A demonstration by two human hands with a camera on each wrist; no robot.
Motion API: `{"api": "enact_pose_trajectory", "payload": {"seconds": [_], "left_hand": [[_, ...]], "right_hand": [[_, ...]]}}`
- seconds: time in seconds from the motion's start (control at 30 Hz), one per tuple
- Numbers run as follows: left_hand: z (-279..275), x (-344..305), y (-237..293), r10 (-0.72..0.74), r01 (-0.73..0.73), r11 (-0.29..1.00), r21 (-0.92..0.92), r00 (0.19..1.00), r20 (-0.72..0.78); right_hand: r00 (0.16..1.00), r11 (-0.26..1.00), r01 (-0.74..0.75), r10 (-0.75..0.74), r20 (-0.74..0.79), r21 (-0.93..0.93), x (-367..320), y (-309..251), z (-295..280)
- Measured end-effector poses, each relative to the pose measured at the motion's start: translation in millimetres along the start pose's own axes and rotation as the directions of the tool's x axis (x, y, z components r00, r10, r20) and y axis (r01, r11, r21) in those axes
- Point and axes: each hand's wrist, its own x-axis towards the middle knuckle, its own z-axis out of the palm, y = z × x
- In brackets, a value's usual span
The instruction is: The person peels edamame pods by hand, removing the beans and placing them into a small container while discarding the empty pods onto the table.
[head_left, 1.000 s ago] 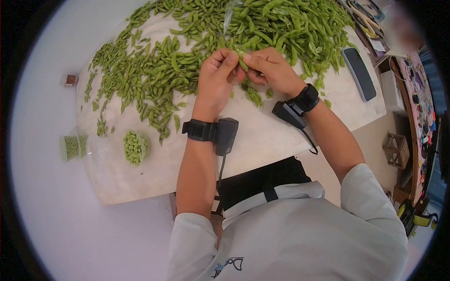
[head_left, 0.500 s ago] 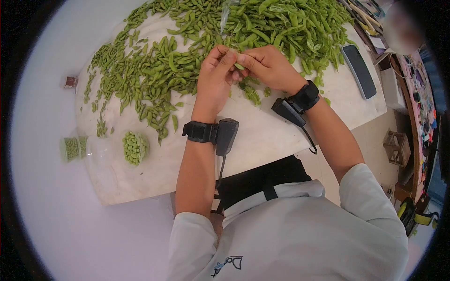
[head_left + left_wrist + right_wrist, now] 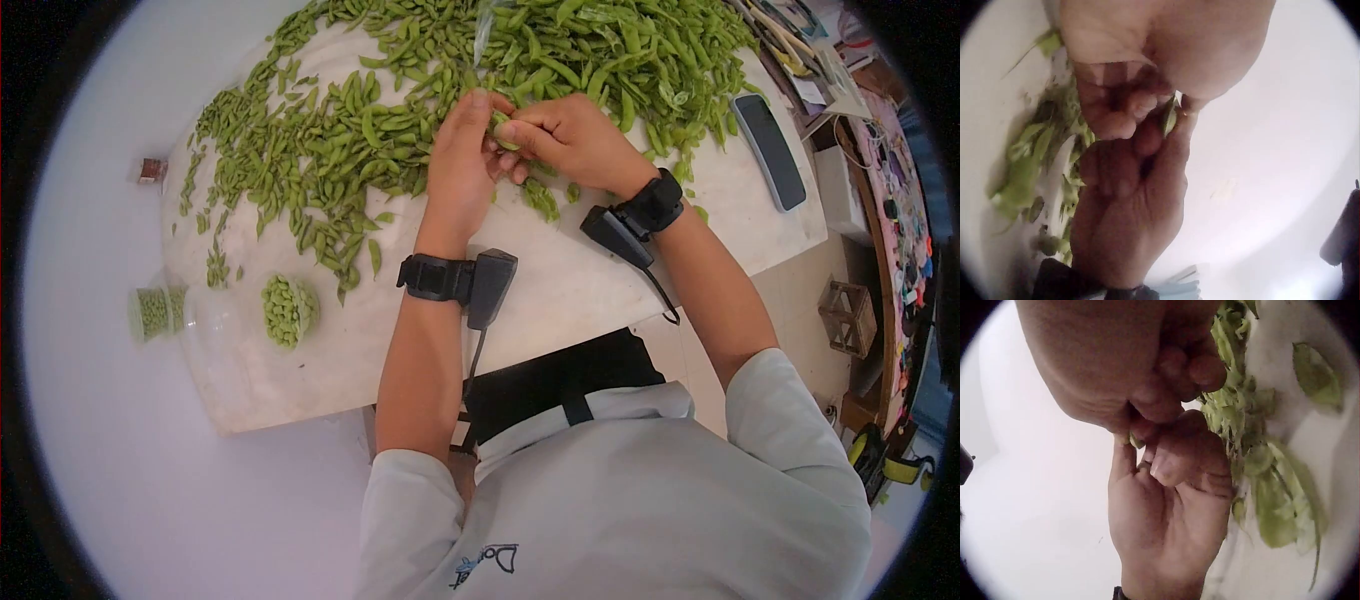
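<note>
Between both hands is a green bean pod point(image 3: 503, 128), held up at the near edge of a large pile of pods. The left hand point(image 3: 462, 150) grips the pod from the left, its thumb beside it. From the right, the right hand point(image 3: 580, 145) pinches the same pod with thumb and fingers. The left wrist view catches a narrow piece of the pod point(image 3: 1170, 119) between the two hands. Only a small green bit of the pod point(image 3: 1137, 441) shows in the right wrist view, the fingers hiding the rest.
Pods point(image 3: 330, 150) are heaped over the far and left table point(image 3: 400, 350). A clear cup of shelled beans point(image 3: 290, 312) stands at the left front, with a clear jar of beans point(image 3: 152, 313) farther left. A phone point(image 3: 770, 152) lies at the right edge.
Both hands have shifted slightly left and up with the pod. The left hand has turned a little, and more of the pod shows beside the right thumb than half a second ago.
</note>
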Motion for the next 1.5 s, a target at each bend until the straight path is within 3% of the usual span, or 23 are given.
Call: {"api": "enact_pose_trajectory", "payload": {"seconds": [0.17,0.27,0.37,0.47,0.57,0.63,0.83,1.03,1.13,1.23,1.33,1.43,1.5], "left_hand": [[2,3,-6,0.076,-0.071,0.993,0.095,0.996,-0.042],[4,4,-3,0.126,-0.124,0.99,0.065,0.992,-0.028],[5,4,-5,0.165,-0.164,0.985,0.051,0.986,-0.016],[3,6,-8,0.208,-0.209,0.974,0.09,0.978,0.013],[-1,7,-6,0.229,-0.236,0.958,0.165,0.971,0.06],[0,6,-5,0.258,-0.268,0.92,0.287,0.963,0.075],[7,-1,-2,0.179,-0.171,0.974,0.151,0.983,-0.042],[5,0,1,0.389,-0.384,0.917,0.109,0.92,-0.033],[0,-2,-3,0.432,-0.426,0.858,0.286,0.901,0.045],[-1,4,-6,0.497,-0.464,0.637,0.615,0.858,0.133],[3,-1,-1,0.452,-0.376,0.692,0.616,0.891,0.037],[8,-5,5,0.475,-0.335,0.597,0.729,0.88,0.015],[7,-2,2,0.47,-0.343,0.639,0.688,0.883,0.004]], "right_hand": [[0.998,0.996,-0.021,0.015,-0.067,-0.089,1,4,4],[0.995,0.997,-0.079,0.078,-0.059,-0.026,2,1,2],[0.991,0.947,-0.114,0.129,-0.031,0.299,-1,-5,3],[0.991,0.968,-0.101,0.118,-0.06,0.232,0,0,4],[0.99,0.945,-0.089,0.12,-0.079,0.316,-1,-4,5],[0.988,0.975,-0.101,0.123,-0.097,0.198,1,4,4],[0.981,0.993,-0.105,0.111,-0.162,0.048,3,14,6],[0.966,0.999,-0.052,0.051,-0.252,0.002,5,10,5],[0.958,0.998,-0.057,0.051,-0.283,-0.014,4,16,4],[0.95,0.997,-0.082,0.077,-0.303,-0.005,3,9,5],[0.953,0.997,-0.082,0.079,-0.294,0.003,4,7,3],[0.953,0.997,-0.074,0.077,-0.293,0.023,1,10,4],[0.951,0.998,-0.06,0.066,-0.302,0.029,3,12,3]]}}
